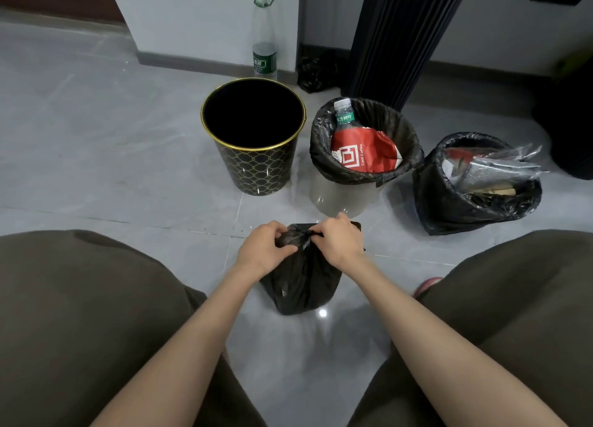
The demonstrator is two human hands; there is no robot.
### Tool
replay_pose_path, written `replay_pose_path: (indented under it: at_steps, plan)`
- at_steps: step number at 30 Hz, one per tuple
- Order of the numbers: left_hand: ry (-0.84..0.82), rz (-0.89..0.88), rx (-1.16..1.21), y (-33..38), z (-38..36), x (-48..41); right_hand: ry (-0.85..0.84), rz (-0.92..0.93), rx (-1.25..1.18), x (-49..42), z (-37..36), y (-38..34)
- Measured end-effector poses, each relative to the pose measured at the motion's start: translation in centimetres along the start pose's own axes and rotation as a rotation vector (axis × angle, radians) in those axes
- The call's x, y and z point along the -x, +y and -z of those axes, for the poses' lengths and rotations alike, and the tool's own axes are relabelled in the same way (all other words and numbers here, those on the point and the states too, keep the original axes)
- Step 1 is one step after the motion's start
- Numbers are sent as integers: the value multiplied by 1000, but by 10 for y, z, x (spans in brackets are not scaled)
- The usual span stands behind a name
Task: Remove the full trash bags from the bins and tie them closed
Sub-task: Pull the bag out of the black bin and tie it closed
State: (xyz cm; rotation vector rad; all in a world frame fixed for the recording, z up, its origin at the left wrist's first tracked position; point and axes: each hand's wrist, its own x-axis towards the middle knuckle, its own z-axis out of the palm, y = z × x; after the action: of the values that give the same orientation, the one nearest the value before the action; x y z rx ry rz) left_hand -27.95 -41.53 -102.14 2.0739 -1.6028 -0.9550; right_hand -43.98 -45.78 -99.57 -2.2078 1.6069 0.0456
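Observation:
A small full black trash bag (301, 282) stands on the grey floor between my knees. My left hand (264, 247) and my right hand (338, 238) both grip its gathered neck at the top, fingers pinching the twisted plastic. Behind it stands a black bin with a gold rim (256, 157), with no bag in it. To its right a clear bin (343, 198) holds a black bag (324, 166) with a red paper bag and a bottle inside. Further right another black bag (449, 208) full of trash stands open on the floor.
A tall clear water bottle (264, 41) stands by the wall behind the bins. A crumpled black bag (316, 72) lies near a dark ribbed column (394, 35). My knees in brown trousers flank the bag; a pink slipper (426, 285) shows at right.

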Motion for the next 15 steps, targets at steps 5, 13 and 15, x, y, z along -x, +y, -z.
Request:
replay_pose_path:
  at_steps: [5, 13, 15]
  plan:
    - [160, 3, -19, -9, 22, -26, 38, -79, -166, -39, -5, -24]
    - [277, 80, 43, -18, 52, -82, 93, -135, -439, -111, -17, -55]
    - [286, 113, 88, -19, 55, -90, 113, -132, -450, -121, -18, -58]
